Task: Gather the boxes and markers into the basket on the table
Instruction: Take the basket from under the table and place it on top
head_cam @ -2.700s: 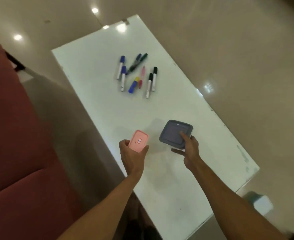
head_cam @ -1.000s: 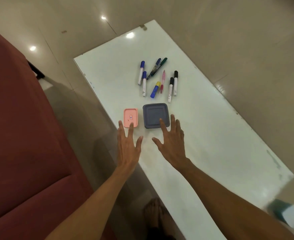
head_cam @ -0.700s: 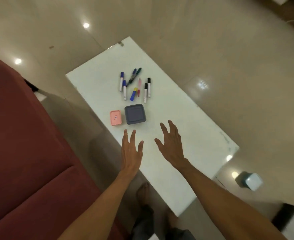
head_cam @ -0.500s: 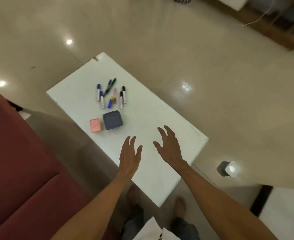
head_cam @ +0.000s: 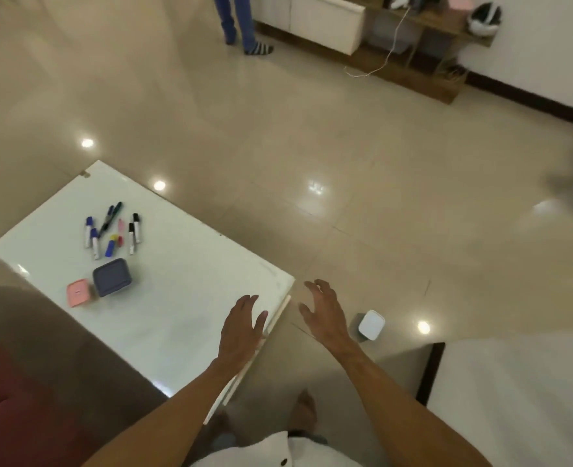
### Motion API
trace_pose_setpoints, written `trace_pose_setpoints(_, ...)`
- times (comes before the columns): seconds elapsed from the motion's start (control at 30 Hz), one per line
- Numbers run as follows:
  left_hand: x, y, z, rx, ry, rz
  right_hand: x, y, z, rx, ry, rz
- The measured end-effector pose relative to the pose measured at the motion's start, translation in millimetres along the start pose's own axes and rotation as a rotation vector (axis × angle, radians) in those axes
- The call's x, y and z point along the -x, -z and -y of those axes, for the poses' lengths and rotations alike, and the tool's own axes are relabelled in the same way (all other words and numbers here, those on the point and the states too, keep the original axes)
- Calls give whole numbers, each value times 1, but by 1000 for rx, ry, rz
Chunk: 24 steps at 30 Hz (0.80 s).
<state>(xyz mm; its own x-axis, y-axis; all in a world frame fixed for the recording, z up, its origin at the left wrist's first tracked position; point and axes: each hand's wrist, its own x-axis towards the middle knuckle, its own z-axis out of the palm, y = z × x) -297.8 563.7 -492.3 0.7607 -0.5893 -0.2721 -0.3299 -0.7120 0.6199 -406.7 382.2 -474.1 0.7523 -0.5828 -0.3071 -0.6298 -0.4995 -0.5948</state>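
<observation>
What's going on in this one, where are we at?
A person is at a white table with both hands empty. The left hand hovers open over the table's corner; the right hand is open past its edge, above the floor. The pink box and grey box sit side by side on the table, the markers loose beyond them. Nothing is gathered yet, and no basket is in view.

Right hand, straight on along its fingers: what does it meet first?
Way looks free. The right hand is past the corner of the table, pointing ahead over open floor. That corner sits just left of its line; depth is unclear, so it might clip it.
</observation>
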Motion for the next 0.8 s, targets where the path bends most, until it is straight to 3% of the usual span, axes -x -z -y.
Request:
trace_pose_setpoints(0.23,-52,-30,-72,-17,-35,11,-36,65,-43,-30,-6,-17)
trace_pose_setpoints(0.53,-174,-37,-113,73,41,-95,-184,131,-45,69,99,36)
trace_pose_setpoints(0.8,-288,-4,-131,171,288,-253,-349,170,15,170,296,215)
